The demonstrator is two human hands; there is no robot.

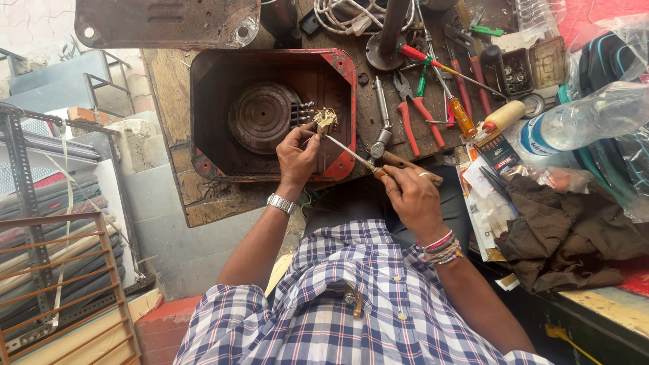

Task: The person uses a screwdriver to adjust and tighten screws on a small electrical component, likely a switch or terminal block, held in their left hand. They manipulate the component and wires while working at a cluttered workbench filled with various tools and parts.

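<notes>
Your left hand (297, 157) pinches a small brass part (325, 120) over the red metal box (341, 74), at 3 o'clock of its round disc (260, 116); your right hand (411, 196) grips a screwdriver (351, 155), tip touching the part; pliers (414, 111) lie at 1 o'clock.

Clear plastic bottle (581, 122) w/ blue-white label, lying well right of my right-hand fingers (395, 177) — small dark red-orange carton (497, 152) between them, printed papers (483, 203) just under it.

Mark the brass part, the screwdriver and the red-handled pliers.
brass part (326, 120), head view, its top face.
screwdriver (346, 151), head view, mid shaft.
red-handled pliers (407, 120), head view, left handle.
</notes>
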